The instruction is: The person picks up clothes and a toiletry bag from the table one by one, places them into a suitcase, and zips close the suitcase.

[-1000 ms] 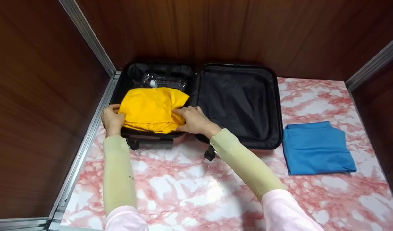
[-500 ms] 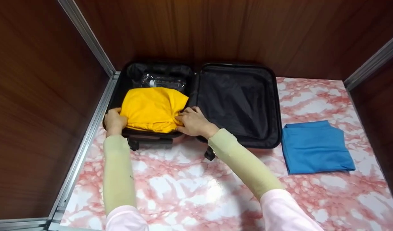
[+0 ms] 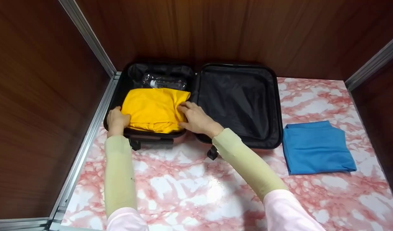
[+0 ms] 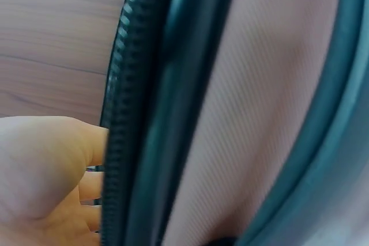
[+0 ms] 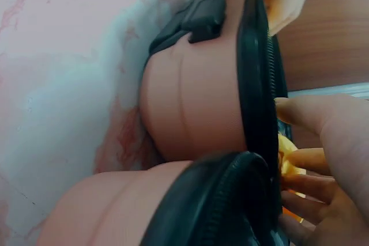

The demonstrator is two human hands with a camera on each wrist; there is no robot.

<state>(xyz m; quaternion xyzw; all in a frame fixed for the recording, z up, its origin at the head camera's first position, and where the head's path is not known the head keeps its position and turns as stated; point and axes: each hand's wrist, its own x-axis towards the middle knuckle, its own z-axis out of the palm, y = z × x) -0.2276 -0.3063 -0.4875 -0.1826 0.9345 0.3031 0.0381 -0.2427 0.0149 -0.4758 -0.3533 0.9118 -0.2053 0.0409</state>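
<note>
A folded yellow cloth (image 3: 151, 107) lies in the left half of an opened suitcase (image 3: 238, 102), which has a black lining and a pink shell. At its left edge is my left hand (image 3: 117, 119), fingers down between cloth and suitcase wall, thumb beside the cloth. My right hand (image 3: 196, 118) touches the cloth's right edge with extended fingers. In the right wrist view, its fingers (image 5: 314, 162) reach past the zipped rim onto the yellow fabric. The left wrist view has the fingertips hidden behind the rim. Behind the cloth lies a clear plastic bottle (image 3: 171, 84).
A folded blue cloth (image 3: 318, 149) lies on the pink-and-white marbled surface (image 3: 183, 189) right of the suitcase. Dark wood panels (image 3: 215, 32) stand behind and at both sides, joined by metal rails (image 3: 90, 38). Black wheels (image 3: 212, 153) stick out at the suitcase's front.
My left hand has shifted slightly right, its fingers deeper between cloth and wall. My right hand has loosened from the cloth's gathered right edge, and that edge lies flatter and a little further right.
</note>
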